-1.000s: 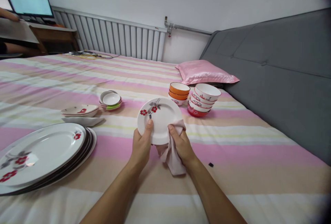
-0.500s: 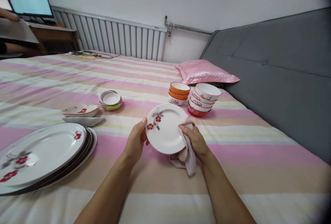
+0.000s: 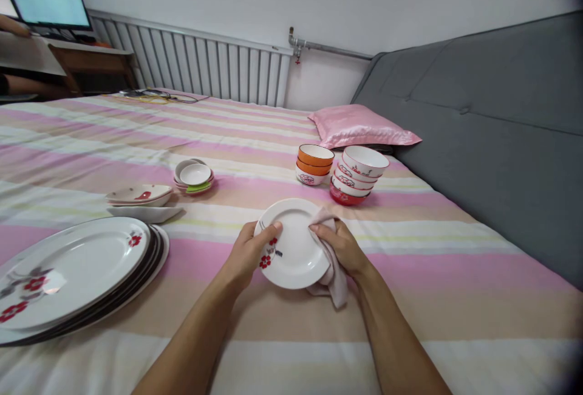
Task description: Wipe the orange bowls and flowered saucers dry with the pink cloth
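A round white plate (image 3: 298,249) with red flowers is held up over the striped bed. My left hand (image 3: 248,252) grips its left edge, thumb on the upper face and fingers behind. At the right edge, my right hand (image 3: 341,246) is closed on a pale pink cloth (image 3: 336,276), which wraps the plate's rim and hangs below it. Beyond the plate stand a stack of orange and white bowls (image 3: 314,161) and a taller stack of white and red bowls (image 3: 357,176).
Large flowered plates (image 3: 86,261) are piled at the left. Behind them lie oval dishes (image 3: 141,194) and small saucers (image 3: 195,174). A pink pillow (image 3: 359,124) rests by the grey headboard (image 3: 492,115). Cables (image 3: 159,97) lie at the far edge; a person's arm shows at the far left.
The plate has turned counterclockwise and come slightly nearer, its flowers now lower. My left thumb has moved onto the plate's face. The cloth has shifted a little with my right hand.
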Demonstrator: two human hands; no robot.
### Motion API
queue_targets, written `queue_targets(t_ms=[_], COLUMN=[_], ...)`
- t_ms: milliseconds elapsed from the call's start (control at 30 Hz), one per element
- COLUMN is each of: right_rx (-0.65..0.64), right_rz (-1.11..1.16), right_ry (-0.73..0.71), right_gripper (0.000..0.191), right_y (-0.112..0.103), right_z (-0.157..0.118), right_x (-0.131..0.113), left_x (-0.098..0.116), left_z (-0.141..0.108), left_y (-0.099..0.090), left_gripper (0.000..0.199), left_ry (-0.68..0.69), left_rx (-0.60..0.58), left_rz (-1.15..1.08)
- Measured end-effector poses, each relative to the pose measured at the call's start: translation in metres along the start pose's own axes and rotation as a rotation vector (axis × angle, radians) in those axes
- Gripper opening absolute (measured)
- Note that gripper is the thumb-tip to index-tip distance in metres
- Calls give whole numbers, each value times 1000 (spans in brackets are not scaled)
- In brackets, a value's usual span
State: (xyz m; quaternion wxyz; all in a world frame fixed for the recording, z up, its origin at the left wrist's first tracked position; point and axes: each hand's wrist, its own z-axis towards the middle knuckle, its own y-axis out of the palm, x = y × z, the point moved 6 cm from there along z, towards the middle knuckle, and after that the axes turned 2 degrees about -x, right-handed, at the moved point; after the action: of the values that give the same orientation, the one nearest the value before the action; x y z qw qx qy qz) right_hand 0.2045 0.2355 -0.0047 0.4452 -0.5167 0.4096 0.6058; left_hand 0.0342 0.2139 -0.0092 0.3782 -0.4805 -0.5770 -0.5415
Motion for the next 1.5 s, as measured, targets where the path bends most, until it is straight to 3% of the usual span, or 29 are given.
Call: queue_targets(t_ms=[100, 267, 433, 867, 1033, 1167, 1233, 1333, 1500], right_rx=[69, 102, 124, -20, 191, 440, 483, 438, 201], right_rz=[-55, -99, -57, -72, 112, 98, 54, 9, -146], right_ry=[-58, -120, -112, -90, -44, -142, -201, -247, -294], right_gripper=[25, 29, 32, 38, 38, 29, 27, 31, 43], right_y=[-1, 12, 24, 39, 15, -6, -9, -3, 21], right_z=[1, 1, 1, -2, 3, 3, 1, -2, -5], right_x=[-3, -6, 0, 7, 17, 17, 13, 5, -8], left_x=[-1, -3, 0, 6, 5, 7, 8, 10, 11], left_z=[2, 2, 1, 0, 1, 1, 0, -2, -3], left_y=[-1, -10, -9, -20, -25, -24, -22, -20, -8], left_gripper=[35, 35, 34, 37, 45, 47, 49, 53, 53], left_ry=[54, 114, 201, 295, 293, 316, 323, 322, 323], left_rx=[46, 244, 270, 409, 449, 428, 420, 414, 299], left_rz=[-54, -165, -216, -279, -251, -224, -170, -69, 18])
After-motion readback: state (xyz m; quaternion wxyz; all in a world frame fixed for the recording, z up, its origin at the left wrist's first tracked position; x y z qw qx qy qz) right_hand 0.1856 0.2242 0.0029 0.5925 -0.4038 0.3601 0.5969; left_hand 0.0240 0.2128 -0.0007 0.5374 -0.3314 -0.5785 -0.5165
